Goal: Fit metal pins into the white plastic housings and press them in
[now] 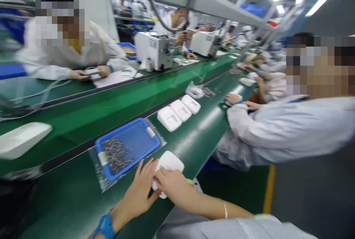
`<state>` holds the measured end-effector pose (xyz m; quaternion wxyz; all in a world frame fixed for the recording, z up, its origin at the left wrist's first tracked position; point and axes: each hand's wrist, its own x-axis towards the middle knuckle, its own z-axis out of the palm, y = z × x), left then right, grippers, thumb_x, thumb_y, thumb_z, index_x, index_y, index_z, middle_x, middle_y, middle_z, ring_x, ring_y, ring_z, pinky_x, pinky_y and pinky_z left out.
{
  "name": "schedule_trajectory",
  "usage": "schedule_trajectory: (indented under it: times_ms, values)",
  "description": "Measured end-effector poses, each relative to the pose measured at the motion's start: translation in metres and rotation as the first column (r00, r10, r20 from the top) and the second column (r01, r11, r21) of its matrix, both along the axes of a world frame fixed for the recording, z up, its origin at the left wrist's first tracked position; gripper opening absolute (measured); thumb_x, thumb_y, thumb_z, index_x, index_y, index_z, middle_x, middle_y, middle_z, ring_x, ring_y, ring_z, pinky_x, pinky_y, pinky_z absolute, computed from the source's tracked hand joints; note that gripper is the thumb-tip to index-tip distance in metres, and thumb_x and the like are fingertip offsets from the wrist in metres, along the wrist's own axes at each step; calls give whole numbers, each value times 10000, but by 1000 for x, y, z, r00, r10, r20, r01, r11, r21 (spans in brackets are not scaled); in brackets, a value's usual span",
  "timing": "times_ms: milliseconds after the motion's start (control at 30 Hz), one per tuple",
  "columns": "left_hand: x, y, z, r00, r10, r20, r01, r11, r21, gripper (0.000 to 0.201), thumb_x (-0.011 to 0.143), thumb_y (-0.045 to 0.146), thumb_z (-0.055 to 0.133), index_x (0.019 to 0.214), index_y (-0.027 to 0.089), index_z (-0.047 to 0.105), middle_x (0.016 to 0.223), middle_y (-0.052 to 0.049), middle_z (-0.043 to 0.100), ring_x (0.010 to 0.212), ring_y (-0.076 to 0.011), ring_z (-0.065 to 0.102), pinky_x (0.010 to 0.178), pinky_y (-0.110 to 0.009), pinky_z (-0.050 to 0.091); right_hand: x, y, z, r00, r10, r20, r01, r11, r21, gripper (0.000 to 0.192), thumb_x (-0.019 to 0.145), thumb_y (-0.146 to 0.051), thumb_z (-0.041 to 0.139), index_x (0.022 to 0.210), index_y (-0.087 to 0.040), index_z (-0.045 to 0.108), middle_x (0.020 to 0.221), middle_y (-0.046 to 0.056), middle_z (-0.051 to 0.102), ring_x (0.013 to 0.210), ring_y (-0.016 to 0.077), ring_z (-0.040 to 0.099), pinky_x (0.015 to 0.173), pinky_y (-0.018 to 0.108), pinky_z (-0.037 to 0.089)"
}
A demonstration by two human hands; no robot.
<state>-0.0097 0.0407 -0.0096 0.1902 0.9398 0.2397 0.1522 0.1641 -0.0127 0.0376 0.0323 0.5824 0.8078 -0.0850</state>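
Note:
A white plastic housing [171, 160] with rounded corners lies on the green work surface in front of me. My left hand [140, 186] rests along its left side, fingers stretched out and thumb spread at the near edge. Over the middle of the housing, my right hand [174, 184] has its fingers bent down and pressed together; whatever they pinch is hidden. Just beyond my left hand is a blue tray [141, 137] with a heap of small metal parts [117, 154], sitting on a clear plastic bag [104, 183].
Three white housings [181, 109] stand in a row farther along the bench, near a clear bag [195, 90] and scattered small parts [208, 91]. A white scoop-shaped piece [24, 139] lies on the green conveyor belt [116, 98]. A co-worker's sleeve [266, 124] is at right; another person [66, 54] sits opposite.

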Motion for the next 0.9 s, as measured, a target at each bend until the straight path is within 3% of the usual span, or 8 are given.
schedule_trajectory:
  times_ms: [133, 233, 467, 667, 767, 833, 900]
  values:
    - [3, -2, 18, 997, 2, -73, -16, 983, -183, 790, 1012, 527, 440, 1606, 204, 31, 1650, -114, 263, 1559, -292, 171, 1276, -594, 125, 4, 0, -10, 998, -63, -21, 64, 997, 35, 75, 956, -164, 540, 932, -187, 607, 874, 18, 697, 752, 188, 704, 530, 284, 378]
    - [4, -4, 23, 998, 8, -69, -26, 963, -267, 815, 998, 545, 451, 1617, 206, 43, 1663, -107, 230, 1565, -304, 141, 1285, -594, 98, 9, 1, -14, 992, -87, -97, 94, 993, 74, 111, 956, -183, 542, 876, -194, 619, 869, 13, 696, 683, 177, 701, 522, 284, 361]
    - [5, -3, 27, 999, 16, -32, -25, 945, -326, 869, 959, 529, 534, 1625, 221, 67, 1662, -102, 236, 1559, -328, 157, 1285, -607, 70, 15, 6, -23, 984, -81, -158, 97, 991, 96, 120, 916, -170, 587, 812, -196, 639, 818, -1, 697, 649, 159, 701, 501, 267, 359]
    - [7, -3, 29, 999, 34, -14, -37, 942, -334, 869, 958, 537, 538, 1623, 242, 64, 1660, -90, 247, 1554, -328, 181, 1277, -628, 93, 11, 3, -32, 999, -24, 38, 18, 989, 146, 137, 929, -140, 557, 893, -190, 679, 840, 21, 704, 612, 180, 696, 425, 291, 312]
    - [9, -5, 21, 995, 91, -26, -95, 950, -296, 761, 1003, 533, 463, 1619, 249, 118, 1649, -74, 280, 1557, -308, 177, 1283, -605, 126, 12, 5, -19, 996, -9, 91, 2, 997, 75, 201, 892, -62, 553, 949, -194, 694, 884, 27, 712, 628, 186, 695, 433, 283, 347]
    - [11, -6, 13, 984, 175, -39, -179, 949, -259, 616, 1046, 484, 371, 1602, 272, 209, 1646, -59, 293, 1557, -293, 184, 1279, -584, 182, 18, 7, 5, 1000, -6, 18, 6, 999, 36, 210, 905, -70, 535, 963, -188, 698, 907, 36, 710, 662, 181, 694, 484, 272, 414]
    - [12, -7, 6, 968, 249, -41, -252, 945, -210, 516, 1066, 408, 320, 1566, 282, 311, 1643, -54, 298, 1548, -283, 219, 1267, -568, 236, 31, 8, 38, 986, -34, -165, 40, 999, 28, 204, 936, -109, 521, 973, -190, 705, 907, 37, 713, 723, 166, 695, 570, 256, 477]
